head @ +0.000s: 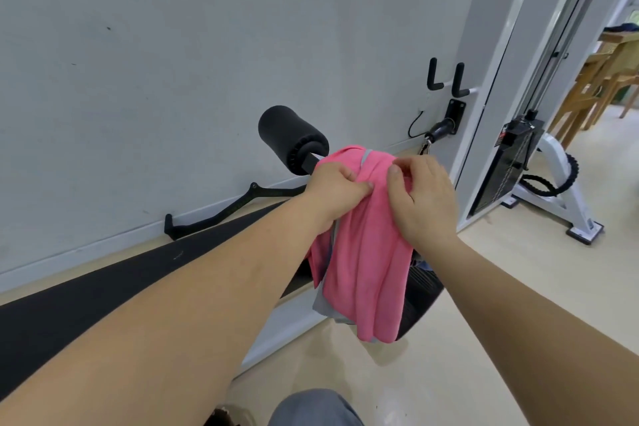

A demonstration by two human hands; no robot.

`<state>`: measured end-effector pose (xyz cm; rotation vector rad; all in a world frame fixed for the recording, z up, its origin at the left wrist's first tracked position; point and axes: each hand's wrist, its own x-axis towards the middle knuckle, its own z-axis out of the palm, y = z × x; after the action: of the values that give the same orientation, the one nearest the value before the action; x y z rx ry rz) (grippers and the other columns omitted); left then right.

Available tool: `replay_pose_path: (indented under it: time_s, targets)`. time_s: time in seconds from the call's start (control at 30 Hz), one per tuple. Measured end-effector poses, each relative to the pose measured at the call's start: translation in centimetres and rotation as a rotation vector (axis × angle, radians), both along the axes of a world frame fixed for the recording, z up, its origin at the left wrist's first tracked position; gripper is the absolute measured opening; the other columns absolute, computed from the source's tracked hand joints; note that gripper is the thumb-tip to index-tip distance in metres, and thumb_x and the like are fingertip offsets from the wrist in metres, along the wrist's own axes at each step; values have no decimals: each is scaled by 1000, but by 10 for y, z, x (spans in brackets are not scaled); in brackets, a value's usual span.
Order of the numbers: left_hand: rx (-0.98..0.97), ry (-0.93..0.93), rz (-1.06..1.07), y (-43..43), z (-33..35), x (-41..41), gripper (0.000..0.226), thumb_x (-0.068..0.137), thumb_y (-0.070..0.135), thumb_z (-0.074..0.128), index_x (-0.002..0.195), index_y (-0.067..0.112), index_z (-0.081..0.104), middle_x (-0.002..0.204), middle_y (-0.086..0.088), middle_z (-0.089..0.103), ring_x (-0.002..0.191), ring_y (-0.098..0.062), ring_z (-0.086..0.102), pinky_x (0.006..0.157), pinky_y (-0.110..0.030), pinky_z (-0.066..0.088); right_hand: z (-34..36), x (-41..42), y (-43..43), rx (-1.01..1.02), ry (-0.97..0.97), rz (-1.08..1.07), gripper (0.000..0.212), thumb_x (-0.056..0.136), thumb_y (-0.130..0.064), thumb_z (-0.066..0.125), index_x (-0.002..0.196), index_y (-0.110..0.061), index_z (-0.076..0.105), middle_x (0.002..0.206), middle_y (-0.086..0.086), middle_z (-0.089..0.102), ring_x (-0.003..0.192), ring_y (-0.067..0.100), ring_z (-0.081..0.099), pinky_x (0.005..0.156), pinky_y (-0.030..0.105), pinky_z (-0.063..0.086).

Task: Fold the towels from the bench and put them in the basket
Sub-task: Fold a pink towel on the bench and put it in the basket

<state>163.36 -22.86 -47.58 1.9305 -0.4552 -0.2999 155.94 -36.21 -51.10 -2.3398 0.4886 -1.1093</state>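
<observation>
Pink towel [366, 252] pinched between left hand [337, 188] and right hand [423, 199].

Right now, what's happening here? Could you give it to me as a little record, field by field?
towel: pink towel, held up in the air, hanging loosely
left hand: left hand grips the towel's upper left
right hand: right hand pinches its top right
bench: black padded bench along the wall, under the left arm
roller: black foam roller behind the towel
stage: towel bunched, not neatly folded
</observation>
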Motion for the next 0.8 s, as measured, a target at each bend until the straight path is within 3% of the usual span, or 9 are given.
replay_pose_path:
  time_s: [0.07,0.2,0.33,0.4,0.5,0.57,0.67,0.73,0.8]
  targets:
    - [-15,-31,-2,-2,11,1,42,86,13,67,59,24,38,62,1,36,56,-15,32,57,-29,29,-2,-2,1,38,-76,-16,44,101,-41,40,131,-15,57,125,2,59,120,23,53,104,43,43]
    - [-148,-109,41,6,46,-3,12,91,22,60,83,20,52,74,2,49,66,-15,43,60,-30,37,0,-4,5,87,-102,-38,50,105,-42,32,143,-14,47,140,8,52,130,24,50,109,43,41]
    - [-393,-183,152,25,97,-5,12,98,27,59,90,19,53,78,6,53,66,-11,48,61,-27,41,11,-9,11,231,-41,-35,43,108,-44,28,136,-21,53,123,3,62,119,27,57,88,36,39]
    - [-573,-232,232,45,123,-2,12,98,25,62,93,18,53,80,4,56,67,-11,51,61,-27,45,15,-9,12,238,24,-59,41,106,-43,30,132,-24,56,123,3,65,117,29,59,89,39,42]
    - [-460,-343,203,70,130,-3,14,98,27,63,94,21,51,83,4,55,69,-10,50,59,-24,44,24,-6,23,44,203,-89,44,89,-40,44,128,-24,57,123,5,64,113,35,61,89,47,50]
    - [-394,-278,168,74,110,-6,15,99,29,63,93,23,50,84,2,55,70,-13,49,58,-27,41,26,-1,40,-90,253,-38,60,79,-35,53,136,-18,53,133,9,58,120,36,55,96,51,48]
    - [-407,-95,146,79,78,-11,10,100,26,62,103,19,56,93,-3,65,75,-17,61,55,-26,48,37,4,79,-36,121,76,57,88,-39,59,142,-21,52,139,7,53,125,25,51,103,41,43]
    - [-444,23,95,83,72,-14,18,102,23,60,119,16,59,106,-3,71,83,-13,69,61,-24,55,42,8,90,-15,125,122,55,87,-52,52,138,-32,54,134,0,53,119,17,51,96,33,42]
    - [-470,61,71,88,71,-14,23,103,20,59,126,16,59,109,-3,73,90,-12,71,68,-24,57,48,8,88,-53,198,122,55,85,-59,42,133,-37,57,129,-4,58,117,19,53,94,36,45]
